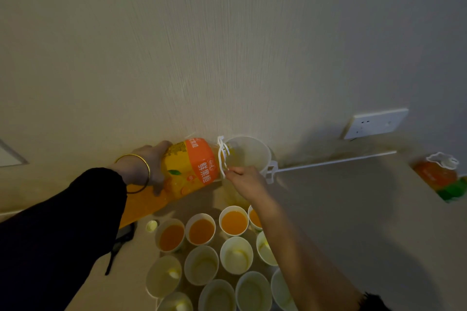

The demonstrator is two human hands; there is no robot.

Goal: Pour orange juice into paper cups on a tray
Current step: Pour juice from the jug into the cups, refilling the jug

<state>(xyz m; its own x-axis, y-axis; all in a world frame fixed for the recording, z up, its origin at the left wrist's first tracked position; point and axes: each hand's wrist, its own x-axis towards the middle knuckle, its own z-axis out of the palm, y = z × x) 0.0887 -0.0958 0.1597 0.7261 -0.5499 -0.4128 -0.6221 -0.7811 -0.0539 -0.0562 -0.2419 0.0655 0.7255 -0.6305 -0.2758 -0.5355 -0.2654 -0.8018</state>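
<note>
A large orange juice bottle (pixel 192 166) is tipped on its side, neck pointing right. My left hand (pixel 147 161), with a gold bangle at the wrist, grips the bottle's lower body. My right hand (pixel 243 179) pinches the white carry handle (pixel 222 159) at the neck. The bottle's mouth is at the rim of a white cup (pixel 249 153) close to the wall. Below, several paper cups stand together: the far row (pixel 201 231) holds orange juice, the nearer cups (pixel 236 255) look empty. The tray under them is not plainly visible.
A yellowish bottle cap (pixel 151 225) and a dark phone (pixel 123 235) lie left of the cups. A second juice bottle (pixel 439 174) stands at the far right. A wall socket (pixel 376 124) and a thin white rail (pixel 336 162) run along the wall.
</note>
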